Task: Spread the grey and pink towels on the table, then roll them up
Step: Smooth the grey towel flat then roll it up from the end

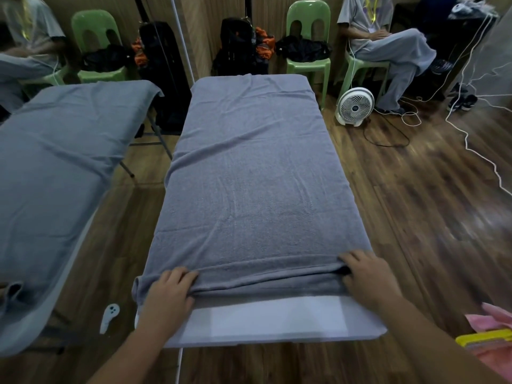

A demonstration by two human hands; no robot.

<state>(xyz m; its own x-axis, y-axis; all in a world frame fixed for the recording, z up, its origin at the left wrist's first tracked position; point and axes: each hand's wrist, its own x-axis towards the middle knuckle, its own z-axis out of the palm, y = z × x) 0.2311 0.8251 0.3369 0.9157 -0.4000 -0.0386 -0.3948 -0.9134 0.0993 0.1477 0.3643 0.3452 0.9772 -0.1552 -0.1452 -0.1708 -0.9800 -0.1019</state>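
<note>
A grey towel (249,176) lies spread along the whole white table (271,320), with its near edge folded over into a short roll. My left hand (169,292) grips the left end of that roll and my right hand (365,275) grips the right end, fingers curled over the fold. A strip of bare table shows between the roll and the near edge. A pink towel (493,342) lies at the far right bottom, partly cut off by the frame.
A second table under a grey cloth (55,167) stands to the left. A white controller (109,317) lies on the wooden floor. A white fan (354,106), cables, green chairs (307,40) with bags and two seated people are at the back. A yellow item (484,338) sits by the pink towel.
</note>
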